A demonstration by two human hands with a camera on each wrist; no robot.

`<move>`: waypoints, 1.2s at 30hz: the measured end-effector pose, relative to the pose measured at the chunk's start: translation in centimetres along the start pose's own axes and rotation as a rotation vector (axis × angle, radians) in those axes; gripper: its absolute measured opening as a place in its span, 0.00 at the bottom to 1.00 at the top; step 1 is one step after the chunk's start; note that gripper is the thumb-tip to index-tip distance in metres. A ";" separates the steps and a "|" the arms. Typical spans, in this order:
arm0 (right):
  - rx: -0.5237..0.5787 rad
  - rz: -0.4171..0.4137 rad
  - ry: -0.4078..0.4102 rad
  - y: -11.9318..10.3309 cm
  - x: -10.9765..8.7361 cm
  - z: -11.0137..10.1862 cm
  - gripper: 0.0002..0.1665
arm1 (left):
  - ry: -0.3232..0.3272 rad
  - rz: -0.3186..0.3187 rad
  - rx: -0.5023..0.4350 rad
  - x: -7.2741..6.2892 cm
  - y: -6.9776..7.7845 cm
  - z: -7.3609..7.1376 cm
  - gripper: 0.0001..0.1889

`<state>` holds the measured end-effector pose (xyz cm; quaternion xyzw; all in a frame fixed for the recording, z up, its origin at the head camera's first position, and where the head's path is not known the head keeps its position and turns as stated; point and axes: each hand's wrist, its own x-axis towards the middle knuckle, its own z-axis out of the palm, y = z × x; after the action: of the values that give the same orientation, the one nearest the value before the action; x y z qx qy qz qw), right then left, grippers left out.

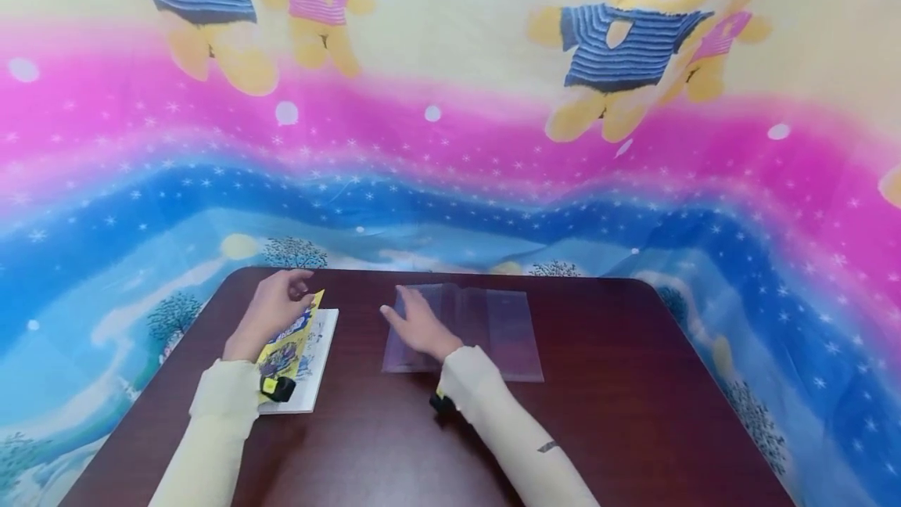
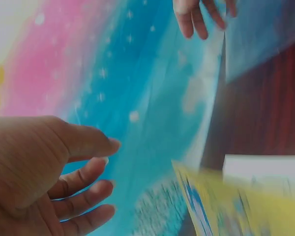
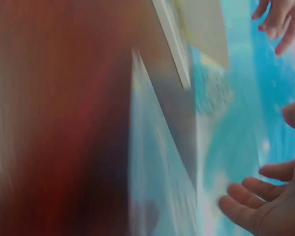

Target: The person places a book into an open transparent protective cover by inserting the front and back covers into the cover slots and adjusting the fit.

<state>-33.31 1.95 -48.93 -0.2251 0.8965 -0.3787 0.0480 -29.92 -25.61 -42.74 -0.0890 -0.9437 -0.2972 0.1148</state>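
Observation:
A book with a yellow illustrated cover (image 1: 301, 346) lies at the left of the table, its cover tilted up off the white first page (image 1: 322, 354). Just beside the cover's raised far edge is my left hand (image 1: 267, 311), fingers loosely bent with nothing between them, as the left wrist view also shows. My right hand (image 1: 422, 327) hovers over the left part of a transparent plastic book sleeve (image 1: 514, 335), thumb and fingers spread and holding nothing. The sleeve lies spread out flat, a fold line down its middle; the hand and sleeve cuff hide part of it.
Both things lie on a dark red-brown table (image 1: 605, 413) with rounded far corners. A curtain (image 1: 450, 147) printed with bears and snowflakes hangs behind and around it. Each wrist wears a small black camera (image 1: 280, 388).

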 end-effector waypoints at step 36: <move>0.187 0.111 -0.086 -7.4 -0.7 11.3 0.35 | -0.188 -0.732 -0.435 -7.0 -9.2 -0.7 0.37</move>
<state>-27.08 -9.69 -51.79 -0.1857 0.8653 -0.4476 0.1280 -25.31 -34.15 -49.02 0.2024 -0.8347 -0.5010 -0.1059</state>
